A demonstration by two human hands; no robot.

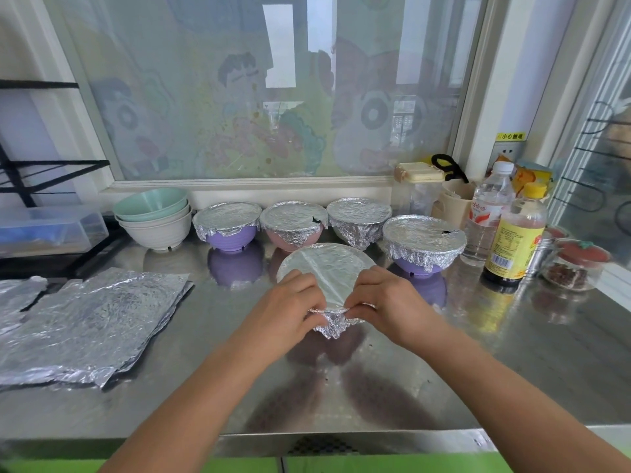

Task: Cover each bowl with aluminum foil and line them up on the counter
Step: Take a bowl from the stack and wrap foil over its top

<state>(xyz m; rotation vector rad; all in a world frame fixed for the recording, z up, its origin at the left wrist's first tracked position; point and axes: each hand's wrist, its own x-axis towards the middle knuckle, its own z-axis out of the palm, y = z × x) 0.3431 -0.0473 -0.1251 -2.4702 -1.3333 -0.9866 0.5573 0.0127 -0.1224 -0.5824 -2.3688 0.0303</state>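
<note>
A bowl topped with aluminum foil (326, 268) sits in the middle of the steel counter. My left hand (290, 302) and my right hand (386, 302) pinch the crumpled foil edge at its near rim. Behind it stand several foil-covered bowls: a purple one (227, 221), a pink one (293, 223), a fully wrapped one (358, 220) and another purple one (423, 244) at the right. A stack of bare bowls (155, 220), green on white, stands at the back left. Loose foil sheets (88, 322) lie flat on the left.
Bottles (512, 233) and small jars (573, 268) crowd the right side near the window sill. A clear plastic box (47, 227) and a black rack (34, 172) stand at the far left. The counter's front edge (307, 435) runs near my forearms.
</note>
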